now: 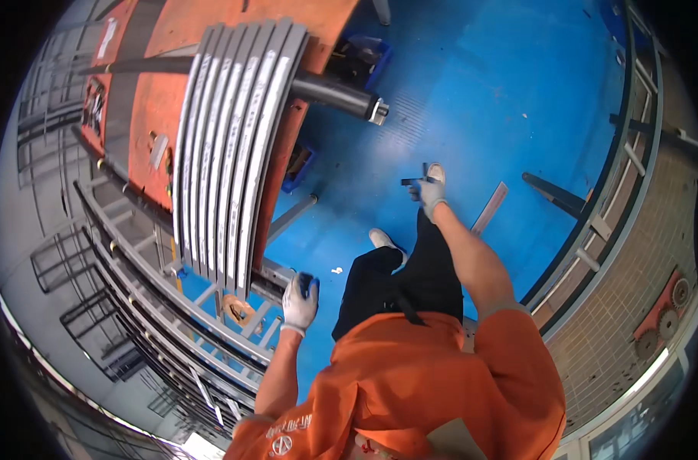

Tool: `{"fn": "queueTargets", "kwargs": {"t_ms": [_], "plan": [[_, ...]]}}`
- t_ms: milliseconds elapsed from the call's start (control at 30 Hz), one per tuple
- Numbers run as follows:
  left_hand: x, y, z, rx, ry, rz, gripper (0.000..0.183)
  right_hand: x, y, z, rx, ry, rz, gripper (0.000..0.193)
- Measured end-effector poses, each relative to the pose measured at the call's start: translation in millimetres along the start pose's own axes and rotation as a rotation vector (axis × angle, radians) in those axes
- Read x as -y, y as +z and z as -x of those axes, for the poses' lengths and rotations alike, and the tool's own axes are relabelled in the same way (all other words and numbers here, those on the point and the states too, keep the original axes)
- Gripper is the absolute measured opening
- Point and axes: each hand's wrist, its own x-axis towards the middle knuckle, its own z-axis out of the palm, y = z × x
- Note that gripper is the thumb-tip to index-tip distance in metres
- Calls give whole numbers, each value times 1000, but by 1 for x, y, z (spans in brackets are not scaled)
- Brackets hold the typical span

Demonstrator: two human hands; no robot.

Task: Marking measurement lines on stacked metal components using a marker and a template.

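My right hand (428,192), in a pale work glove, is out over the floor, closed on a small dark tool (416,182) with crossing bars. Its exact kind is too small to tell. My left hand (297,305), gloved too, is beside the lower end of a stack of long grey metal bars. Its fingers look curled, with something dark blue at the tips; whether that is the glove's coating or a held thing I cannot make out. The grey bars (234,146) lie side by side across an orange bench (172,38), with pale strips along them.
A thick black cylinder (337,96) with a metal end juts past the bench edge. Blue bins (299,169) sit under the bench. Metal racks (157,276) run along the left, and a long rail (602,222) curves along the right. A flat strip (490,207) stands near my right forearm.
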Motion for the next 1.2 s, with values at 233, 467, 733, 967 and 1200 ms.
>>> {"fn": "queueTargets", "kwargs": {"t_ms": [233, 467, 733, 967, 1200], "plan": [[19, 6, -36, 226, -31, -104, 45, -30, 43, -65, -10, -180, -3, 13], [-100, -15, -226, -258, 619, -93, 74, 14, 11, -96, -85, -120, -156, 14], [-212, -25, -396, -195, 896, -212, 54, 80, 4, -140, -34, -199, 46, 16], [-215, -5, -413, -240, 970, -223, 40, 69, 0, -185, -38, -101, 48, 17], [-180, 0, -388, -382, 878, -99, 49, 2, 8, -185, 51, -13, 31, 17]]}}
